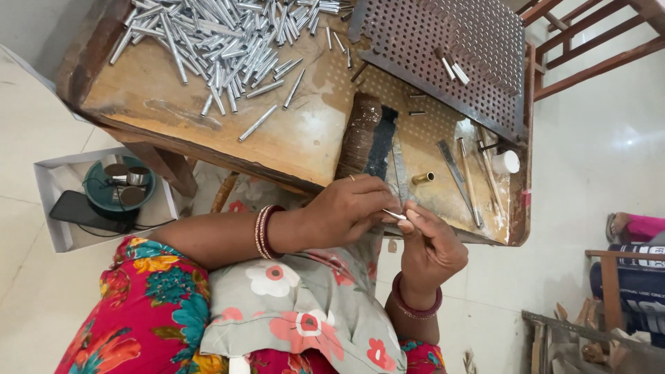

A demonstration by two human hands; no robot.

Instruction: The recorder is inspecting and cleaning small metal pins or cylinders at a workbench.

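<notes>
Item: small silver metal pin (395,215), held between both hands just off the near edge of the tabletop (305,138).

Left hand (353,208): closed, fingertips pinched on the pin's left end; a ring and red bangles (267,232) are worn.

Right hand (429,242): closed, thumb and forefinger pinched on the pin's right end; a red bangle is worn at the wrist.

Orientation: the pin's long axis is laid roughly parallel to the near edge, tilted slightly down to the right. Which end is the tip cannot be told.

Handling note: judged from the grip, the pin is best kept level and pinched near both ends, so that so small a piece is not dropped or bent.

Surroundings:
- Heap of silver metal tubes (228,41), far left part of the tabletop.
- Dark perforated metal plate (443,55), far right part, with two short tubes lying on it.
- Dark worn block (367,138), at the near edge beside the left hand.
- Small brass ferrule (422,178), near edge, just beyond the hands.
- Flat metal file (457,180) and thin sticks, near right corner.
- White cap (507,162), right edge.
- Flowered cushion (305,305), on the lap.
- White box (62,201) on the floor, with a green dish and a dark phone inside.
</notes>
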